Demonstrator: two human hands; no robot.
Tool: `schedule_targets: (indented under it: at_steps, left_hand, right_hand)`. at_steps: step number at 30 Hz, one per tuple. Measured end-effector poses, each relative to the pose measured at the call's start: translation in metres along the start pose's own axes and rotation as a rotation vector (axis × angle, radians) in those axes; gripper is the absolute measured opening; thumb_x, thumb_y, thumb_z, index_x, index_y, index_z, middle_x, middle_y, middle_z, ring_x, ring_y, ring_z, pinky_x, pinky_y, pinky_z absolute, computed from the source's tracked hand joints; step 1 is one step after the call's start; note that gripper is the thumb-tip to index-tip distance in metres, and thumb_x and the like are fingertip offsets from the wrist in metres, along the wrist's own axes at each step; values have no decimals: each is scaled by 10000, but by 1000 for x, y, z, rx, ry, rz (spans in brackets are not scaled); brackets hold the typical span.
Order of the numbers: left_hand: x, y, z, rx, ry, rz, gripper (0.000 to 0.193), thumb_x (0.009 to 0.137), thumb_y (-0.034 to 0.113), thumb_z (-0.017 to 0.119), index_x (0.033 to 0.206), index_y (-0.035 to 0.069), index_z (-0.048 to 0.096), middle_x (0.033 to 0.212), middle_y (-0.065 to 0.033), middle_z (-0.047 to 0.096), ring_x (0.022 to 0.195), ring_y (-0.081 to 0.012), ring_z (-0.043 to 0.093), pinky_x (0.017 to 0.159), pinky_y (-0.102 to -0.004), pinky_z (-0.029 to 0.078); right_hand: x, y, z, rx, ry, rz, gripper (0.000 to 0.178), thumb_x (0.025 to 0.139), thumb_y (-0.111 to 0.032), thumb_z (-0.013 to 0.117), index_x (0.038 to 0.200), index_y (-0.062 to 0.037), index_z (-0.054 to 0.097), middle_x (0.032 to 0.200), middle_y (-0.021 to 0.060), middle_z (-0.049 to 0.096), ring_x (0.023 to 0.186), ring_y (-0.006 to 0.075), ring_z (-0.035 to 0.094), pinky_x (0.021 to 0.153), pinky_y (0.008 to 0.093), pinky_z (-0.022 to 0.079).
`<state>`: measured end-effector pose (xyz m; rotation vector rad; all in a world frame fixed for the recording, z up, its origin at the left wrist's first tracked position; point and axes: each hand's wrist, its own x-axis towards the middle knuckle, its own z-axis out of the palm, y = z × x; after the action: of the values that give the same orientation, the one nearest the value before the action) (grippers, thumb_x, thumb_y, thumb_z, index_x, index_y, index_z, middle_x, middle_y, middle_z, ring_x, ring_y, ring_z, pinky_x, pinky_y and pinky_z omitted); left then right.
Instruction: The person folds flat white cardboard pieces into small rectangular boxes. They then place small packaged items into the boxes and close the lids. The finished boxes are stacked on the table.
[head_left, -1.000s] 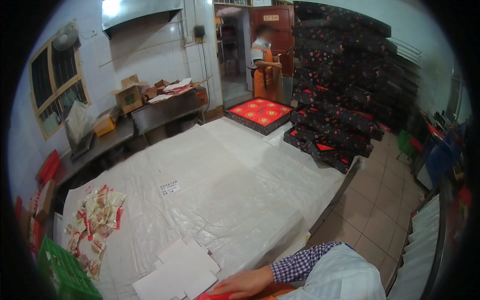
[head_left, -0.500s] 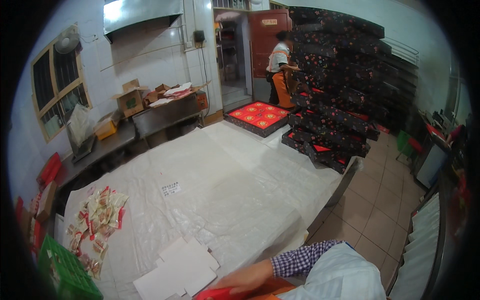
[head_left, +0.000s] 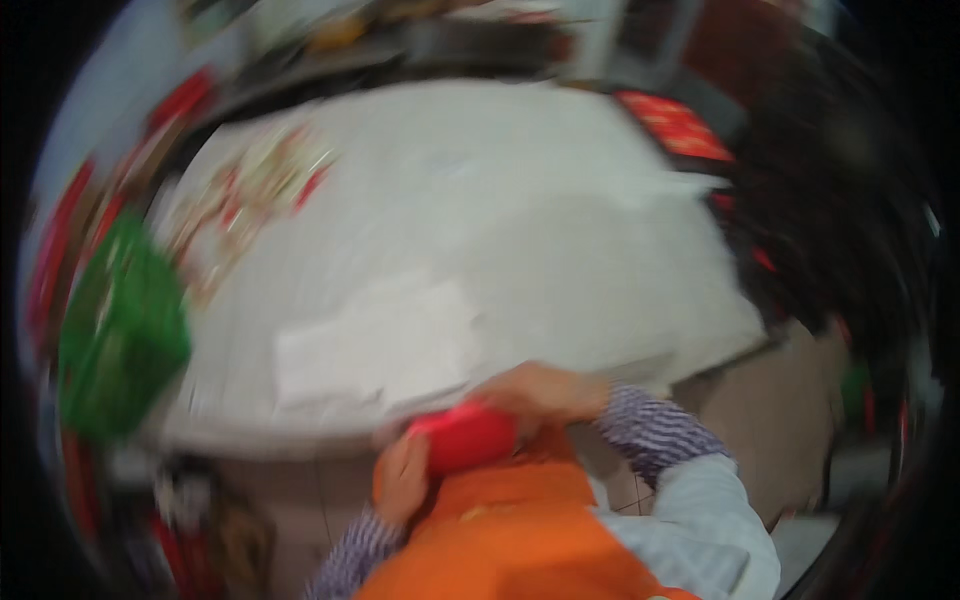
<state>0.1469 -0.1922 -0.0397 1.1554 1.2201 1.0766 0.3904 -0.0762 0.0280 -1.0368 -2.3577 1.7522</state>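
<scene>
Close against my orange apron, a glossy red boxy thing (head_left: 463, 437) is held between my two hands; blur hides its exact kind. My left hand (head_left: 402, 484) grips its left end, fingers over the side. My right hand (head_left: 530, 393) curls round its upper right end. Just beyond the hands, flat white card pieces (head_left: 385, 340) lie at the near edge of the table, overlapping each other.
A white plastic sheet covers the table (head_left: 560, 270). Cream and red packets (head_left: 250, 190) lie in a heap at its left, near a green crate (head_left: 125, 330). A red-filled tray (head_left: 675, 125) sits at the far right, beside stacked dark boxes (head_left: 840, 180).
The view has swung down and to the right, with blur. My left hand has come into view on the red thing, which now shows more fully at the apron.
</scene>
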Motion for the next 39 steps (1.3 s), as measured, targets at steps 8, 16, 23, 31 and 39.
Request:
schedule_targets:
  at_steps: [8, 16, 23, 31, 39]
  left_hand:
    - [-35, 39, 5, 180, -271, 244, 221, 1011, 123, 612, 1182, 12, 696, 1015, -115, 749, 909, -219, 699, 828, -314, 530]
    - [7, 109, -62, 607, -129, 767, 106, 826, 63, 743, 922, 105, 757, 1086, -86, 764, 1130, -327, 682, 983, -434, 509]
    - [10, 85, -126, 372, 225, 562, 236, 748, -85, 654, 873, 99, 734, 1339, -140, 655, 1337, -303, 549, 1086, -421, 424]
    - [36, 69, -177, 570, 700, 383, 408, 839, -79, 420, 1143, -4, 681, 1360, -176, 626, 1266, -298, 588, 1070, -382, 444]
    - [95, 35, -75, 981, 200, 533, 411, 906, 124, 677, 1299, 22, 614, 1358, -191, 590, 1362, -369, 484, 1136, -494, 366]
  right_hand:
    - [-6, -7, -5, -471, 267, -250, 226, 961, -151, 653, 1156, -48, 699, 991, 145, 735, 826, 321, 687, 761, 362, 556]
    - [56, -11, -87, 231, 547, -81, 342, 988, -175, 617, 1225, 69, 642, 993, 98, 737, 866, 116, 680, 758, 283, 549]
    - [75, 40, -68, 587, 558, 5, 421, 1016, -215, 608, 1325, 67, 561, 1096, 83, 710, 907, 117, 687, 812, 260, 555]
    - [86, 61, -20, 580, 751, 71, 366, 976, -137, 502, 1262, 81, 570, 1114, 136, 684, 967, 170, 647, 868, 301, 518]
    - [94, 60, 13, 126, 739, 90, 400, 935, -123, 539, 1270, 95, 535, 1157, 239, 669, 1019, 291, 666, 907, 373, 526]
